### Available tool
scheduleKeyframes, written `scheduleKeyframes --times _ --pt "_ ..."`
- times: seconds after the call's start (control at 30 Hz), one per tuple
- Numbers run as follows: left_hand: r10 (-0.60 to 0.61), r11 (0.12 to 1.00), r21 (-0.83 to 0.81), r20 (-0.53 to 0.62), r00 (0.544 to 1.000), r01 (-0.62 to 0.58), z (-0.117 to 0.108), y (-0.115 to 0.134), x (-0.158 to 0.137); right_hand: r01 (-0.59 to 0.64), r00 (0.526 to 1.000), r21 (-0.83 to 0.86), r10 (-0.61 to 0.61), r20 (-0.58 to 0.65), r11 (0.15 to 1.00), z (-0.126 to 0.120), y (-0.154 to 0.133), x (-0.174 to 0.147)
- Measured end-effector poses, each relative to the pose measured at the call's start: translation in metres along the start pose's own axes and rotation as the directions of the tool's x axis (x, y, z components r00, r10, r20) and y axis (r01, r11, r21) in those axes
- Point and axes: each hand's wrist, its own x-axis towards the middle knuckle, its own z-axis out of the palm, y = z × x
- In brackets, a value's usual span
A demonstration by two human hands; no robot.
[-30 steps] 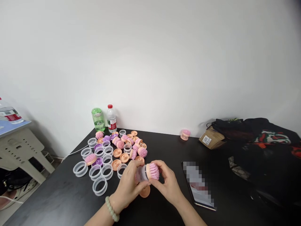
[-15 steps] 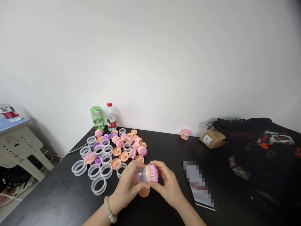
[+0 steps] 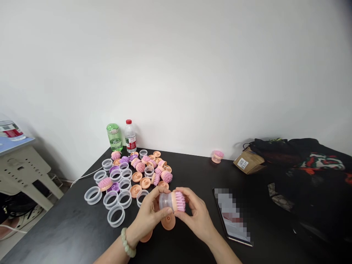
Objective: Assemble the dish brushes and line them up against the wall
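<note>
Between my two hands a small scrub brush with pink bristles (image 3: pixel 180 201) is held on its side above the table. Its clear ring-shaped body (image 3: pixel 165 201) is wrapped by the fingers of my left hand (image 3: pixel 150 211), with a bead bracelet on that wrist. My right hand (image 3: pixel 196 211) pinches the peach collar and bristle end between thumb and fingers. Under the hands lies a peach disc cap (image 3: pixel 168 222), and another one is partly hidden by my left wrist. Just left are several clear rings (image 3: pixel 116 216), peach caps (image 3: pixel 135 191) and loose pink bristle heads (image 3: pixel 166 176).
A green bottle (image 3: pixel 114 137) and a red-capped water bottle (image 3: pixel 130 137) stand at the wall. One assembled brush (image 3: pixel 217 157) sits at the back. To the right are a tablet or phone (image 3: pixel 232 218), a brown paper bag (image 3: pixel 249 161) and dark clothing (image 3: pixel 310 198).
My left fingers have shifted on the clear body, so more of it shows. The brush stays nearly in place, and more of the peach caps below shows.
</note>
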Motion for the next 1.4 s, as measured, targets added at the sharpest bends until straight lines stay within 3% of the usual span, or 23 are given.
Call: scheduleKeyframes --times 0.3,0.53,0.7,0.83,0.9,1.03,1.13,1.2,1.27,1.4 --pt "0.019 0.999 0.032 0.037 0.999 -0.021 0.001 -0.001 0.000 0.069 0.996 -0.066 -0.065 0.053 0.995 -0.005 -0.003 0.004" --pt "-0.100 0.991 -0.084 0.086 0.991 0.107 0.002 -0.006 0.000 0.183 0.979 -0.128 -0.169 0.117 0.975 -0.009 -0.005 0.005" --pt "-0.141 0.980 -0.122 0.111 0.984 0.155 0.004 -0.008 -0.001 0.189 0.977 -0.161 -0.170 0.126 0.969 -0.010 -0.005 0.003" --pt "0.063 0.993 0.099 0.037 0.997 -0.066 0.003 -0.009 -0.002 0.057 0.997 -0.173 -0.048 0.053 0.983 -0.009 -0.004 0.002" --pt "0.184 0.962 0.194 0.065 0.981 -0.194 0.001 -0.008 -0.003 -0.019 0.998 -0.118 0.025 0.050 0.993 -0.007 -0.005 0.002" --pt "0.393 0.806 0.391 0.207 0.896 -0.444 -0.001 -0.007 -0.004 -0.202 0.975 0.112 0.188 0.120 0.973 -0.002 -0.005 0.003" --pt "0.479 0.696 0.473 0.255 0.840 -0.540 -0.001 -0.005 -0.006 -0.329 0.941 0.264 0.291 0.172 0.907 0.003 -0.003 0.002" --pt "0.468 0.723 0.453 0.236 0.852 -0.522 -0.001 -0.004 -0.007 -0.368 0.928 0.330 0.322 0.188 0.869 0.005 -0.002 0.001" --pt "0.411 0.811 0.372 0.184 0.893 -0.451 0.000 -0.003 -0.006 -0.368 0.929 0.359 0.327 0.172 0.858 0.005 -0.001 0.001" --pt "0.259 0.963 0.059 0.050 0.965 -0.262 0.002 -0.006 -0.005 -0.323 0.946 0.333 0.298 0.124 0.886 0.003 -0.003 0.001"
